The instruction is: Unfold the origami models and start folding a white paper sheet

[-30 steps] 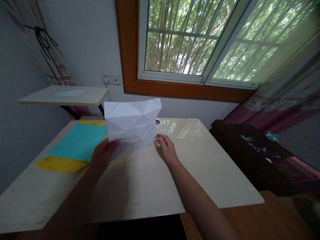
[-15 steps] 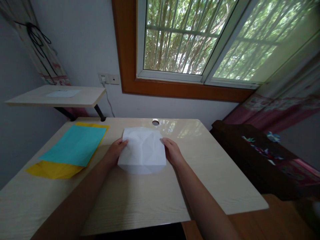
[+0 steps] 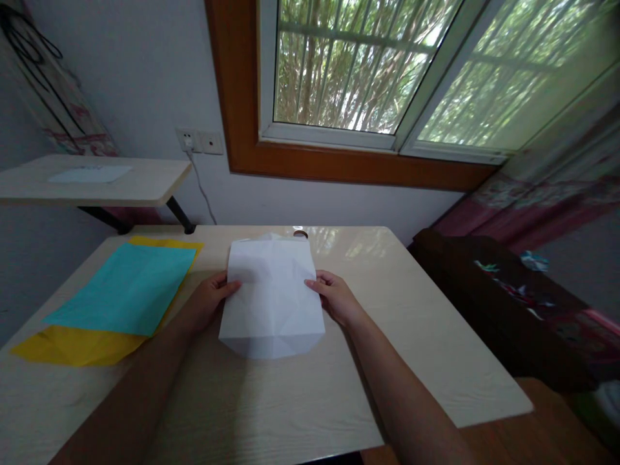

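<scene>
A sheet of white paper (image 3: 272, 297) with crease lines is held up just over the desk between both hands. Its near edge bends downward in a darker strip. My left hand (image 3: 213, 297) pinches the paper's left edge, thumb on top and fingers behind. At the right edge my right hand (image 3: 336, 297) grips it the same way. The fingers under the paper are hidden. Left of my left hand lies a turquoise sheet (image 3: 126, 287) on top of a yellow sheet (image 3: 77, 345), whose near end sticks out with creases.
The pale wooden desk (image 3: 416, 361) has a round cable hole (image 3: 300, 234) at its back edge. A raised shelf (image 3: 150, 187) at the back left bears a flat paper (image 3: 90, 174). Dark furniture (image 3: 475, 290) with small items stands to the right, below a window (image 3: 358, 71).
The view has shifted, with the shelf and coloured sheets now further left. The white paper appears longer, tilted more toward me, and its far edge reaches nearer the cable hole. Both hands keep their hold.
</scene>
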`<action>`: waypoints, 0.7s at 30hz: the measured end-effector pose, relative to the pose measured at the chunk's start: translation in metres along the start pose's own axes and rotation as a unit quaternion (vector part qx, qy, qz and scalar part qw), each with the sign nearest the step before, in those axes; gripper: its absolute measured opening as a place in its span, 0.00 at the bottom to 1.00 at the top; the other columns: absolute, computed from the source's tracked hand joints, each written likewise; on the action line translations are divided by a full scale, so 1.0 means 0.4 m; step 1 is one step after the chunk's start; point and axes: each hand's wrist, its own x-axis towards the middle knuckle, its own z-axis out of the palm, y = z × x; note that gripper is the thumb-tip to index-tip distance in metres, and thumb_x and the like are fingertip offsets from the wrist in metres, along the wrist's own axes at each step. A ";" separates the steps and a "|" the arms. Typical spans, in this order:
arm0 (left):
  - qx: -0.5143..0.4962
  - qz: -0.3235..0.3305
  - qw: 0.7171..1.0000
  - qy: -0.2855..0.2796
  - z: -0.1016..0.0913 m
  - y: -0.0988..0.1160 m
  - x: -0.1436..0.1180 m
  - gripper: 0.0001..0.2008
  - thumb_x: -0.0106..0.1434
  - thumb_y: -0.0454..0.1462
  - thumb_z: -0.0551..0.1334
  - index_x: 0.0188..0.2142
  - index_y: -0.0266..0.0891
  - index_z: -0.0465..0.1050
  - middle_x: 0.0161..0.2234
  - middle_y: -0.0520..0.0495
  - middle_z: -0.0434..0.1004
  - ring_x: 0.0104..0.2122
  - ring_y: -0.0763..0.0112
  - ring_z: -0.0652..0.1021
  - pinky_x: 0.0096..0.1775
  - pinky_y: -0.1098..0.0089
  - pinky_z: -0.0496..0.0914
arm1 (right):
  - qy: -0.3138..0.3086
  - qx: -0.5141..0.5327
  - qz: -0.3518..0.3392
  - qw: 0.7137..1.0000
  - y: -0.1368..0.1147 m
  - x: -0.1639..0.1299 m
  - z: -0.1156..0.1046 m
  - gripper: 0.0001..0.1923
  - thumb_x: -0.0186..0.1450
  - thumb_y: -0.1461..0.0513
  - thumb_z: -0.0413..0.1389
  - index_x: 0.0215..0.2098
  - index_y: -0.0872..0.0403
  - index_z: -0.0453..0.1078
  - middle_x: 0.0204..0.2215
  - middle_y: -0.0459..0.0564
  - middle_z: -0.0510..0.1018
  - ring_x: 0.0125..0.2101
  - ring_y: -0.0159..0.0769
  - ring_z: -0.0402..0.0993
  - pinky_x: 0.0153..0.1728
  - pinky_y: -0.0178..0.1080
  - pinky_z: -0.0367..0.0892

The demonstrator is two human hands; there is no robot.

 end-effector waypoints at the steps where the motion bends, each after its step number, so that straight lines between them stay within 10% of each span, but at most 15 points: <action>1: 0.000 0.001 1.000 -0.006 0.000 0.004 0.000 0.24 0.55 0.44 0.72 0.49 0.37 0.77 0.44 0.41 0.83 0.36 0.57 0.82 0.37 0.63 0.75 | -0.003 -0.009 -0.002 1.000 0.000 0.003 -0.004 0.18 0.53 0.54 0.71 0.36 0.55 0.77 0.24 0.44 0.73 0.22 0.28 0.64 0.24 0.33 0.54; 21: -0.005 0.052 0.996 0.071 0.033 0.033 -0.017 0.30 0.56 0.48 0.71 0.54 0.38 0.68 0.46 0.41 0.81 0.37 0.59 0.82 0.37 0.64 0.77 | -0.148 -0.147 0.026 0.978 -0.027 -0.038 0.004 0.17 0.57 0.49 0.67 0.35 0.54 0.78 0.29 0.48 0.79 0.26 0.34 0.69 0.27 0.36 0.59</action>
